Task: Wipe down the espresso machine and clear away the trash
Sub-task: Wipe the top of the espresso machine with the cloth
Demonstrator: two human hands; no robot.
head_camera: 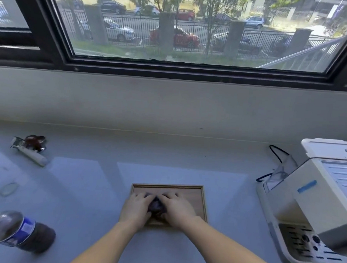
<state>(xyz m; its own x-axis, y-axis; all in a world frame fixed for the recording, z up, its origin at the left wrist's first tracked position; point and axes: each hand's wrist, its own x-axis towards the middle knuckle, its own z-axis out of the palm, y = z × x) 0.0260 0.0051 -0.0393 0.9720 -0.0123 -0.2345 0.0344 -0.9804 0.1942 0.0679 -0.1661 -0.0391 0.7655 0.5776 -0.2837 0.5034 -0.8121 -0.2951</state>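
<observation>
The espresso machine [313, 201], white with a blue strip of tape on its side, stands at the right edge of the grey counter [167, 151], well to the right of both hands. Its drip tray with dark slots faces the near edge, and a black cord loops behind it. The left hand [137, 208] and right hand [176, 209] are pressed close together over a dark, crumpled cloth [156, 207], fingers curled onto it from either side. The cloth lies on a small wooden tray [197, 195] in the middle of the counter. At the near left a plastic bottle [16, 230] of dark drink with a blue label lies on its side. Farther back on the left are a white-handled tool [29, 153] and a crumpled dark red wrapper [35, 141], touching each other, well apart from the hands.
</observation>
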